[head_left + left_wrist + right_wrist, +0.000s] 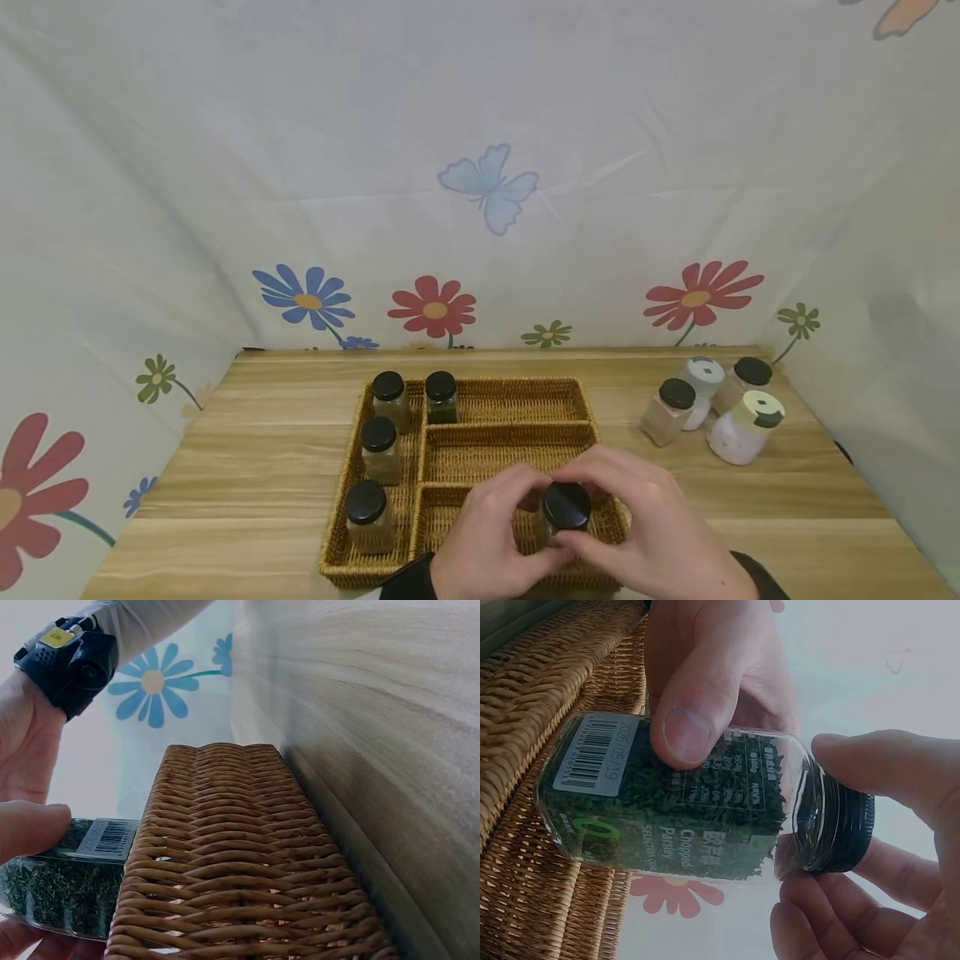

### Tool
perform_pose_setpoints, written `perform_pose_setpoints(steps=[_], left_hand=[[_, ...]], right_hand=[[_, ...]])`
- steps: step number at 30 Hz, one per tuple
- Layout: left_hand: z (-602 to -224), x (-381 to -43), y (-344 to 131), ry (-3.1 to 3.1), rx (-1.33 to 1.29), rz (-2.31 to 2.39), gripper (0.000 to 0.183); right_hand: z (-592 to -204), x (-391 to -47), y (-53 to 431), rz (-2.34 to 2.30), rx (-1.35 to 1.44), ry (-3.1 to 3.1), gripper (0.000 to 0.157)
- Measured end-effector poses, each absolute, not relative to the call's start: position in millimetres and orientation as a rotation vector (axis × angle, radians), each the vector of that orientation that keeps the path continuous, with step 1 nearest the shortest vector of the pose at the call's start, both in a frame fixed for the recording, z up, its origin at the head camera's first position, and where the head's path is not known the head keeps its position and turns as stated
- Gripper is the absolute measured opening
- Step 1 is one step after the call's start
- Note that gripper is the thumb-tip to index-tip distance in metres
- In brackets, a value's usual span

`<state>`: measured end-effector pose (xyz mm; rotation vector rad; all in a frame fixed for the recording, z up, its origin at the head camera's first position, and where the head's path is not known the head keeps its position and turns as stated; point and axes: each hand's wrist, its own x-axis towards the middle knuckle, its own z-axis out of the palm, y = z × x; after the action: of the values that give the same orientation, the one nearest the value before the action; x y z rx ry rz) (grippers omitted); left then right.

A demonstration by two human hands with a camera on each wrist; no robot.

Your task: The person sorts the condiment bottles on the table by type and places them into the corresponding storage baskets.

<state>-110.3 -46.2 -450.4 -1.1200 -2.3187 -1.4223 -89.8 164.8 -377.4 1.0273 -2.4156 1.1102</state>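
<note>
A square glass jar of chopped parsley with a black lid is between my two hands, over the front right compartment of the wicker basket. My left hand grips the jar's glass body, its thumb on the side by the label in the right wrist view. With thumb and fingers, my right hand holds the lid and neck. The left wrist view shows green flakes inside the jar, close to the basket wall. Whether the jar's base touches the basket floor, I cannot tell.
Three black-lidded jars stand along the basket's left compartment, the middle one among them. A dark green jar stands in the back compartment. On the table's right are a black-lidded jar, another behind, and two white shakers, the nearer one green-capped.
</note>
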Motion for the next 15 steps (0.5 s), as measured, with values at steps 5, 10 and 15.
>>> perform_pose_setpoints(steps=[5, 10, 15], left_hand=[[-451.3, -109.9, -46.7, -2.338, -1.113, -1.433, 0.042], [-450.7, -109.7, -46.8, -2.354, -1.110, -1.440, 0.043], [-448.6, -110.4, -46.5, -2.328, -1.125, -1.418, 0.046]], right_hand=[[-380.2, -90.3, 164.8, 1.112, 1.006, -2.428, 0.050], [-383.5, -91.3, 163.9, 1.116, 1.022, -2.369, 0.052], [-384.3, -91.2, 163.8, 1.129, 1.002, -2.373, 0.052]])
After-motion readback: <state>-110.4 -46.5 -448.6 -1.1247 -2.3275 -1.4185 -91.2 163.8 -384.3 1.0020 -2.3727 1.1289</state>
